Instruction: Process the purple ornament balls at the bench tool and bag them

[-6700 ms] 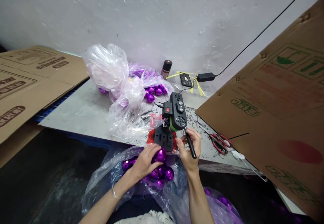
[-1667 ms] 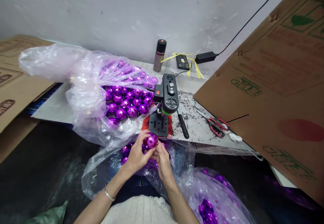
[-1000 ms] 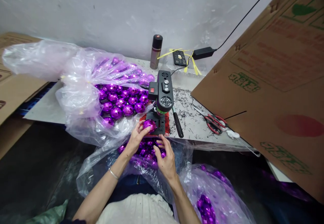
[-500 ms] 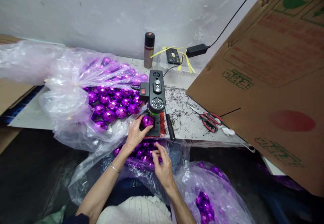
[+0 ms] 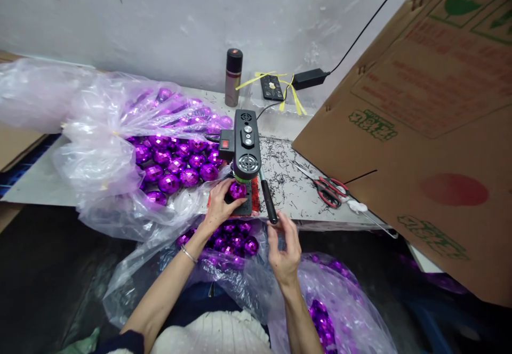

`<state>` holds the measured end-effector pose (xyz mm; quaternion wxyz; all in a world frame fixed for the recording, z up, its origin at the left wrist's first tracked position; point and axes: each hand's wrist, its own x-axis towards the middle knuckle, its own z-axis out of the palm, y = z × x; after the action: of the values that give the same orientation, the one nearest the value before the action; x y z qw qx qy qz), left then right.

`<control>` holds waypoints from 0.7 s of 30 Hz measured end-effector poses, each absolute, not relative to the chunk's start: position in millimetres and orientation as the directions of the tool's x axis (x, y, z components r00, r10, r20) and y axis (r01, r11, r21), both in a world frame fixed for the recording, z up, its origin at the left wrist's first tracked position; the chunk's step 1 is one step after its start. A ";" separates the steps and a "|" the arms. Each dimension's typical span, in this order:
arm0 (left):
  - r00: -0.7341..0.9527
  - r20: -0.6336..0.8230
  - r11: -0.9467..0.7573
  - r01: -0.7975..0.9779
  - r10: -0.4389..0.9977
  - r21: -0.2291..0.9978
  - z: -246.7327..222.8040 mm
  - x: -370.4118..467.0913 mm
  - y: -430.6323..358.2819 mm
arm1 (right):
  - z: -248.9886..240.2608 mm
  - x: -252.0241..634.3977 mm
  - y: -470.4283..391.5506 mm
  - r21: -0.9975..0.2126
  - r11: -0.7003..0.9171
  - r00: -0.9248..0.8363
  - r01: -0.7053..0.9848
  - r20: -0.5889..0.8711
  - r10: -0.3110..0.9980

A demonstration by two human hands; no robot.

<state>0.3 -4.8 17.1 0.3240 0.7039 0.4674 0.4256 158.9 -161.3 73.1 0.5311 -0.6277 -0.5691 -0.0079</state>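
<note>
My left hand (image 5: 221, 204) is closed round a shiny purple disco-ball ornament (image 5: 238, 190), held on the black base (image 5: 243, 208) beneath the head of a small black bench machine (image 5: 247, 146). Thumb and fingers hold the ball from its left and near sides. From the machine, a lever with a black grip (image 5: 269, 202) points towards me. My right hand (image 5: 285, 250) is at the end of that grip, its thumb and curled fingers apart and nothing between them. In a clear plastic bag on my lap lie more purple balls (image 5: 236, 242).
A big open bag of purple balls (image 5: 176, 167) covers the table's left side. Red-handled scissors (image 5: 330, 190) lie before a large cardboard box (image 5: 420, 130) on the right. Dark shavings (image 5: 280, 170) litter the tabletop. A spray can (image 5: 233, 79) stands by the wall.
My right hand has moved from above the lap bag rightward to the lever's end. My left hand still holds the ball under the machine.
</note>
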 end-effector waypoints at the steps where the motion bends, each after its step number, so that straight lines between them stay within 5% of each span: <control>1: 0.201 0.292 -0.349 0.377 0.935 0.858 15.2 1.3 -3.9 | 79.3 161.1 -153.2 -0.612 0.247 0.325 0.751 0.669 0.669; 9: 0.213 0.287 -0.348 0.360 0.934 0.866 14.3 2.0 -4.2 | 118.8 171.9 -90.1 -0.341 0.491 0.062 0.802 0.865 0.499; 14: 0.214 0.291 -0.352 0.351 0.932 0.868 16.5 3.0 -6.8 | 124.1 159.2 -72.7 -0.362 0.551 0.019 0.752 0.847 0.531; 21: 0.222 0.302 -0.365 0.349 0.927 0.863 15.0 4.0 -9.3 | 87.9 135.3 -62.0 -0.434 0.505 0.196 0.746 0.868 0.457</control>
<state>4.0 -9.3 15.0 0.3363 0.7057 0.4520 0.4297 135.3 -62.0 87.9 0.6040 -0.4828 -0.6227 -0.1198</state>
